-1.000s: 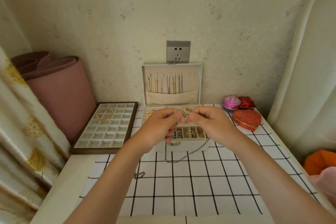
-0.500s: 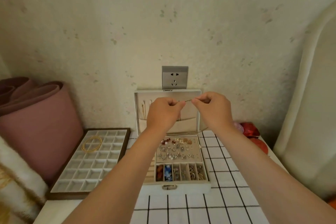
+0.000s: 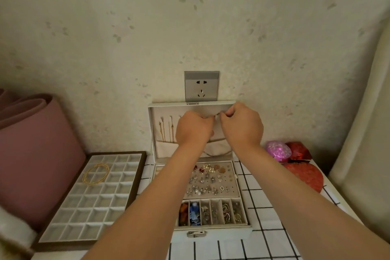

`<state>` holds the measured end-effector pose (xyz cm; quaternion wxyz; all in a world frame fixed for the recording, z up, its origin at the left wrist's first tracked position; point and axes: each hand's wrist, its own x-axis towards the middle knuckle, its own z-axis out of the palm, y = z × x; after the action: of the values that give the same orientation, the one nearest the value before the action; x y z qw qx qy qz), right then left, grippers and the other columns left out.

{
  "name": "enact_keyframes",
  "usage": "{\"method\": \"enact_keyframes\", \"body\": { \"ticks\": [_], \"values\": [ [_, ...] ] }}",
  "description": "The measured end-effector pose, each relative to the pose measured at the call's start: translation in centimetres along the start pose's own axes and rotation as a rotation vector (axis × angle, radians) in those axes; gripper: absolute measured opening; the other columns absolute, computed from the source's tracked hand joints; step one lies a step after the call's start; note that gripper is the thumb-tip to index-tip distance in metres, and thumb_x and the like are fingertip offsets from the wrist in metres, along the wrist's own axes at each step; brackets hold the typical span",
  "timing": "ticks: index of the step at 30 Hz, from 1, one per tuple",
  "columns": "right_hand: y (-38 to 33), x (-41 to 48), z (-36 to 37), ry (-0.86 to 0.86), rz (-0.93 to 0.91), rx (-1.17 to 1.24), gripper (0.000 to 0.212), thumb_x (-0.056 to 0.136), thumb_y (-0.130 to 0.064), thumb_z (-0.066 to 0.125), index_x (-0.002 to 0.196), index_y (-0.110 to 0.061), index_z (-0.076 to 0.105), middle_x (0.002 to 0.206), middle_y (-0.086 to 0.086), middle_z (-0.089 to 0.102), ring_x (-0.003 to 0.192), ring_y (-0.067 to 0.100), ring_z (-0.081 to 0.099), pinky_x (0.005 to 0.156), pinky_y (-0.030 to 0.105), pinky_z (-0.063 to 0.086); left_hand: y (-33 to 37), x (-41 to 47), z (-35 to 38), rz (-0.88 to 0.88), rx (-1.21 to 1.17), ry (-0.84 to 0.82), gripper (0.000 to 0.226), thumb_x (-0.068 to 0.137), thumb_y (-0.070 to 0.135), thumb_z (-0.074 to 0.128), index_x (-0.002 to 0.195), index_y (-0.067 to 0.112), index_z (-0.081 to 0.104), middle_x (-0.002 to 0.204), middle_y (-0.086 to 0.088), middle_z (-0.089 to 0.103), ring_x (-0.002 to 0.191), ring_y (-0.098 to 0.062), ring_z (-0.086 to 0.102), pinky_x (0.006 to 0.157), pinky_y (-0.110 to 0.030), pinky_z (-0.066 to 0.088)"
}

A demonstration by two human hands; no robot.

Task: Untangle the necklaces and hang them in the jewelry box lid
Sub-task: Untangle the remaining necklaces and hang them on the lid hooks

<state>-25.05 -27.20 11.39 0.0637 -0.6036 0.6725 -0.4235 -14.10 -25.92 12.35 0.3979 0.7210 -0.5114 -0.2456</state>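
Observation:
The white jewelry box stands open against the wall, its lid upright. Thin gold necklaces hang at the lid's left side above a cloth pocket. My left hand and my right hand are raised side by side in front of the lid's upper row, each pinching an end of a thin necklace. Its chain droops in a loop below my wrists over the pocket. My hands hide the middle and right of the lid.
A brown tray with white compartments lies left of the box, holding a gold hoop chain. A pink rolled mat stands at far left. Red and pink heart-shaped boxes sit at right. A wall socket is above the lid.
Both hands have carried the necklace from above the box's tray up and forward to the top of the lid. The camera has tilted and moved closer.

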Motion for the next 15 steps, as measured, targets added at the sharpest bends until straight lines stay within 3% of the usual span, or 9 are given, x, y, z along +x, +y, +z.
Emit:
{"method": "enact_keyframes", "body": {
  "ticks": [5,8,10,12,15],
  "values": [
    [1.3,-0.7,-0.3,-0.112,-0.021,-0.041,0.015,0.086,-0.033,0.067,0.077,-0.02,0.068,0.076,-0.003,0.069,0.071,0.021,0.065,0.061,0.034,0.055,-0.8,-0.8,0.4,0.007,0.023,-0.109,0.039,0.09,0.045,0.06,0.07,0.014,0.073,0.063,0.003,0.073,0.048,-0.012,0.064,0.057,-0.025,0.052],
    [2.0,-1.2,-0.3,-0.242,0.033,-0.015,0.015,0.082,-0.035,0.07,0.077,-0.021,0.07,0.075,-0.004,0.071,0.072,0.019,0.067,0.062,0.034,0.056,-1.2,-0.9,0.2,-0.053,-0.142,-0.214,0.023,0.091,0.029,0.064,0.074,0.014,0.069,0.066,0.002,0.073,0.051,-0.016,0.065,0.068,-0.035,0.062],
    [2.0,-1.5,-0.6,-0.368,0.091,0.114,0.014,0.083,-0.026,0.066,0.074,-0.017,0.073,0.073,0.001,0.073,0.067,0.019,0.067,0.058,0.035,0.058,-1.2,-1.0,-0.2,-0.089,-0.254,-0.31,0.015,0.092,0.016,0.062,0.079,0.011,0.068,0.073,-0.005,0.073,0.06,-0.019,0.066,0.074,-0.036,0.061],
    [1.5,-1.9,-1.4,-0.514,0.239,0.36,0.016,0.087,-0.016,0.058,0.085,-0.01,0.073,0.08,0.009,0.074,0.056,0.022,0.063,0.041,0.026,0.046,-0.8,-1.3,-0.9,-0.11,-0.327,-0.394,0.013,0.092,0.009,0.06,0.084,0.006,0.069,0.077,-0.01,0.071,0.069,-0.021,0.066,0.074,-0.034,0.056],
    [1.0,-2.4,-2.4,-0.725,0.419,0.593,0.02,0.09,-0.02,0.056,0.099,-0.009,0.07,0.093,0.006,0.075,0.054,0.02,0.063,0.043,0.022,0.032,-0.3,-1.6,-1.6,-0.13,-0.403,-0.451,0.018,0.094,0.007,0.056,0.099,-0.003,0.07,0.084,-0.015,0.068,0.08,-0.026,0.066,0.085,-0.037,0.055]
  ]
}}
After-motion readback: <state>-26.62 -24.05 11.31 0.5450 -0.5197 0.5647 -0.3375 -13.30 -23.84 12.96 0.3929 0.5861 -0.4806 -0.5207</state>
